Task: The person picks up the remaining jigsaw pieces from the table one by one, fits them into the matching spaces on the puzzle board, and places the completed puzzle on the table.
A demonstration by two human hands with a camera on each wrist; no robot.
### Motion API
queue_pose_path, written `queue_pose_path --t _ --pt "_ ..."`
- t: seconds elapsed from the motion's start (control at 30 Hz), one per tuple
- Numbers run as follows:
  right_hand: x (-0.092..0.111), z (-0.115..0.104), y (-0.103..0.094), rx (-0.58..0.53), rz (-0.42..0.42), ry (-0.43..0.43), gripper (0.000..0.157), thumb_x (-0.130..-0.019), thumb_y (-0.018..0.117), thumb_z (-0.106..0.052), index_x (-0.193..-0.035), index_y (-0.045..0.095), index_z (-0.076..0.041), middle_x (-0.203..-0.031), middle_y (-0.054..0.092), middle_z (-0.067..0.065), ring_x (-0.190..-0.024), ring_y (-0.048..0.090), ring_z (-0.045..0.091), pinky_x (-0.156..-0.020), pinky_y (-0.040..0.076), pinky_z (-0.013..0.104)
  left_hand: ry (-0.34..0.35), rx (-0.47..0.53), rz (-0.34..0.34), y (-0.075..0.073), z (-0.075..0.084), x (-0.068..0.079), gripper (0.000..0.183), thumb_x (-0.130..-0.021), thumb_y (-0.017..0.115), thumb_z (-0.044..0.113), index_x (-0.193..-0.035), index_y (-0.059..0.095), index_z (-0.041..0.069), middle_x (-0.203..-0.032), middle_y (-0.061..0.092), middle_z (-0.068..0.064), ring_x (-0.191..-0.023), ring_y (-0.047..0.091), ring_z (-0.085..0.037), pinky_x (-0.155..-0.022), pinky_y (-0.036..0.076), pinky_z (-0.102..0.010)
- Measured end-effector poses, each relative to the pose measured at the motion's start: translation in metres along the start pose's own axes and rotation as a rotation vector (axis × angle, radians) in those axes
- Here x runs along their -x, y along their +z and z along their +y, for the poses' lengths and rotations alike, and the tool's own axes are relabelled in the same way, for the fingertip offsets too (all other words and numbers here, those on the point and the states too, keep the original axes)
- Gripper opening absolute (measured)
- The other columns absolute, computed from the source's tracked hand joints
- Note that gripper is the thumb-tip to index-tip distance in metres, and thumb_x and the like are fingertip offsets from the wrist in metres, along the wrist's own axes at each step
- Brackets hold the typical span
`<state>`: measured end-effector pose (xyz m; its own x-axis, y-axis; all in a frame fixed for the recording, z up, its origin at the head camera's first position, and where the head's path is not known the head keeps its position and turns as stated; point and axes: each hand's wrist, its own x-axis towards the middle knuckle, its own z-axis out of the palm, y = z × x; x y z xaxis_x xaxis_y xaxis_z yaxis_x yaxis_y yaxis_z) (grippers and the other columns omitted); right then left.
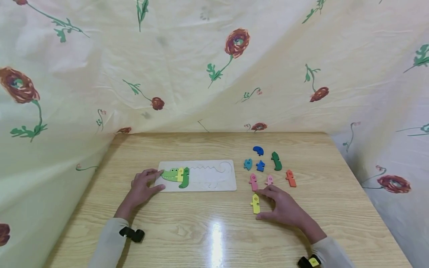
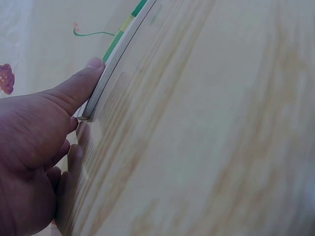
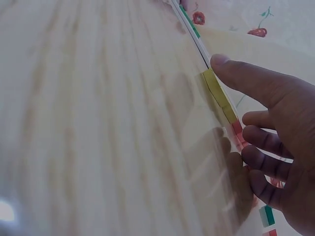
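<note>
A white puzzle board (image 1: 214,182) lies on the table, with a green crocodile head (image 1: 170,175), a yellow piece (image 1: 180,174) and a green leg piece (image 1: 184,178) at its left part. My left hand (image 1: 145,187) holds the board's left end, the thumb at the near corner and fingers by the head; the left wrist view shows the thumb (image 2: 81,86) against the board edge. My right hand (image 1: 281,206) is spread beside a loose yellow puzzle piece (image 1: 256,204), thumb and forefinger near its two ends. Whether they touch it, I cannot tell.
Above the right hand lie a pink piece (image 1: 253,181), a smaller pink piece (image 1: 269,180) and an orange piece (image 1: 291,178). Farther back are a green piece (image 1: 276,161) and blue pieces, one curved (image 1: 258,150). Flowered cloth (image 1: 187,74) hangs behind the wooden table (image 1: 174,230).
</note>
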<state>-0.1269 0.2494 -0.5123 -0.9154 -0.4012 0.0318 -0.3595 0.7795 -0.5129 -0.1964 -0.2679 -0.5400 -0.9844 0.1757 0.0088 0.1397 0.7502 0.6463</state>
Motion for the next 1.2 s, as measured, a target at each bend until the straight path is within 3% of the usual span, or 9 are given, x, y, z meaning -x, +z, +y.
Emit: queue_pose_path --t 0.17,0.4,0.87,1.2 --pt "-0.0017 0.0011 0.0011 0.006 -0.014 0.013 0.081 -0.071 0.084 -0.066 -0.135 0.067 -0.02 -0.114 0.057 -0.007 -0.096 0.051 0.012 -0.083 0.048 0.031 0.0 0.001 -0.001 -0.0007 0.0005 0.0007 0.068 -0.089 0.08 0.036 -0.149 0.054 0.018 -0.151 0.046 -0.019 -0.134 0.036 -0.044 -0.099 0.023 -0.06" --pt "-0.0026 0.0016 0.0029 0.011 -0.032 0.032 0.082 -0.072 0.083 -0.066 -0.136 0.067 -0.018 -0.122 0.06 -0.003 -0.107 0.056 0.014 -0.093 0.052 0.044 -0.003 0.006 -0.004 -0.0013 0.0007 0.001 0.068 -0.089 0.08 0.036 -0.15 0.054 0.018 -0.152 0.045 -0.019 -0.134 0.035 -0.044 -0.1 0.022 -0.062" --pt "-0.0036 0.0011 0.003 0.023 -0.042 0.04 0.078 -0.073 0.084 -0.064 -0.133 0.068 -0.017 -0.119 0.06 -0.005 -0.102 0.054 0.012 -0.09 0.051 0.041 0.0 0.01 -0.001 -0.0012 0.001 0.0006 0.068 -0.089 0.08 0.035 -0.15 0.054 0.019 -0.152 0.045 -0.019 -0.133 0.036 -0.044 -0.101 0.022 -0.062" --pt "-0.0034 0.0031 0.0037 0.028 -0.022 0.028 0.077 -0.073 0.085 -0.063 -0.131 0.067 -0.015 -0.124 0.06 -0.001 -0.111 0.056 0.018 -0.096 0.051 0.048 0.001 0.017 -0.002 -0.0013 0.0008 0.0013 0.067 -0.089 0.08 0.035 -0.149 0.054 0.019 -0.152 0.045 -0.019 -0.134 0.036 -0.044 -0.1 0.022 -0.061"
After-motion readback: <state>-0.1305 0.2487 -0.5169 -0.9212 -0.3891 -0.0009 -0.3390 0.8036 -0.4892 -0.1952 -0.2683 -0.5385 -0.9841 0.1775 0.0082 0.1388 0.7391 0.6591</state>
